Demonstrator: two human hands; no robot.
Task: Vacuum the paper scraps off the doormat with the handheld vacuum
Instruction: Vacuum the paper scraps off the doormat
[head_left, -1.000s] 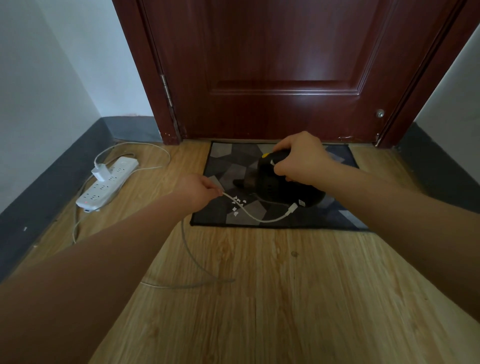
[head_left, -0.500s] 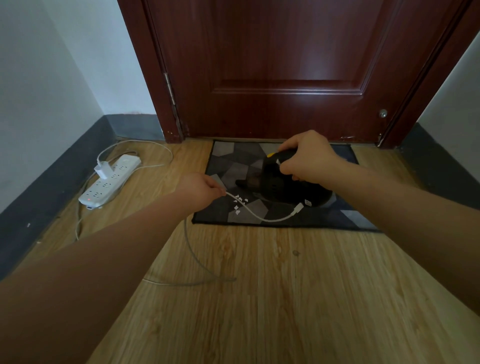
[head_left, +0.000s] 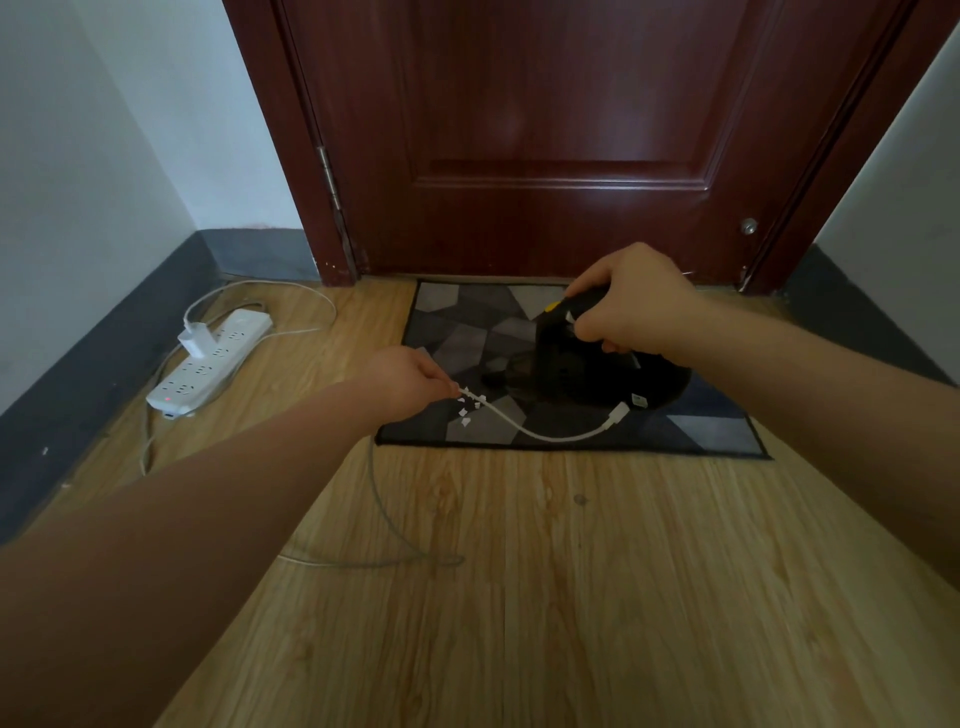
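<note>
Gripping the one black handheld vacuum (head_left: 597, 364) on the doormat (head_left: 457, 322), her right hand (head_left: 631, 301) curled tightly round its handle; her left hand (head_left: 405, 376) pinched the single white cable (head_left: 545, 431) beside roughly six paper scraps (head_left: 467, 405).

The mat (head_left: 457, 332) lies before the door (head_left: 545, 135). On it sit the vacuum (head_left: 597, 374) at right and scraps (head_left: 467, 408) at its near-left corner, under the cable (head_left: 545, 431). A power strip (head_left: 208, 364) lies left of the mat, by the wall (head_left: 78, 182).
</note>
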